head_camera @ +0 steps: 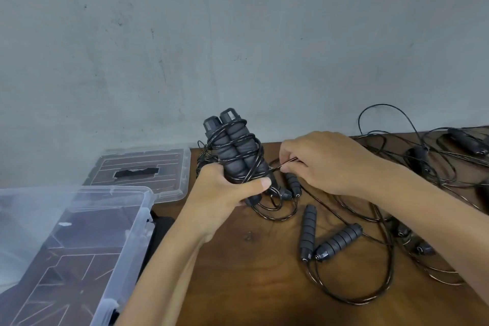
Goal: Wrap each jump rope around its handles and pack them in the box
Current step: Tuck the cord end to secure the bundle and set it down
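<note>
**Rope bundle held up in L hand, R hand pinching the cord end**

We see the left hand [225, 188] clamped round the lower part of a pair of handles [234, 151], thumb laid across the front, fingers curled behind. Handles stand side by side, roughly upright w/ a slight lean to the left, raised above the table [251, 272]; end caps point up, in front of the grey wall [238, 34]. Several loose turns of black cord [246, 137] run round both handles above the grip.

Right hand [325, 164] sits just to the right of the bundle, fingers curled, pinching a short stretch of the cord betw. thumb and fingertips. That stretch runs taut from the pinch to the bundle near the left thumb.

Below and right of the hands, more ropes lie loose on the table: two handles [336, 241] close together w/ cord looped around them, and a tangle [449, 156] toward the far right edge.

Clear box [127, 219] sits at lower left, open. We can't tell if anything is packed inside. Its lid [169, 188] lies flat just behind it, well left of the bundle.
</note>
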`<action>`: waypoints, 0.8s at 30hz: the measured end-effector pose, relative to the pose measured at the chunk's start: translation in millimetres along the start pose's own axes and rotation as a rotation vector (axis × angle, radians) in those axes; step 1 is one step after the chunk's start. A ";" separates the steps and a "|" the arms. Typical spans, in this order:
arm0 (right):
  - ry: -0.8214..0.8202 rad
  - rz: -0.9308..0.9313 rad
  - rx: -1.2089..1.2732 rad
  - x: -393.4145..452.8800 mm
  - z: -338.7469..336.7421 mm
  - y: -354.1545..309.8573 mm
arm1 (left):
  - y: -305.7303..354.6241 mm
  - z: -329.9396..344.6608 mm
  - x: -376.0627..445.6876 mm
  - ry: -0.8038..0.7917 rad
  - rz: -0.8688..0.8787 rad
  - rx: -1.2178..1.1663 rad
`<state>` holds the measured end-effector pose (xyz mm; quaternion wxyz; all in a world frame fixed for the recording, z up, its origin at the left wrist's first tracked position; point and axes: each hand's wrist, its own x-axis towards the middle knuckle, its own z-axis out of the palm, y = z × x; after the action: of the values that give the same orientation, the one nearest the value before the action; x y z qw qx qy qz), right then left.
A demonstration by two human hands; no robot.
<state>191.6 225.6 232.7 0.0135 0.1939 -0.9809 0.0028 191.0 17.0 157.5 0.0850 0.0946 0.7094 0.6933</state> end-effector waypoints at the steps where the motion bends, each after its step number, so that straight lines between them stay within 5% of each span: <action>1: 0.004 0.020 -0.003 -1.7 -2.0 -1.7 | -1.8 1.0 0.4 0.034 0.032 0.045; 7: 0.152 0.232 0.154 -7.7 2.5 -21.4 | -18.5 14.6 6.8 0.318 0.146 0.136; 13: 0.394 0.362 0.402 -11.1 36.3 -54.8 | -26.9 31.3 18.2 0.487 0.120 -0.185; 20: 0.728 0.381 0.571 -10.8 80.2 -90.3 | -24.1 45.5 17.9 0.474 -0.104 -0.631; 24: 0.690 0.355 0.547 -9.2 98.0 -102.7 | -17.6 47.4 15.8 0.429 -0.268 -0.775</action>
<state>236.7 133.1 134.5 0.2864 0.0075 -0.9004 0.3274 187.4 66.4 138.8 0.0541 -0.1822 0.4056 0.8941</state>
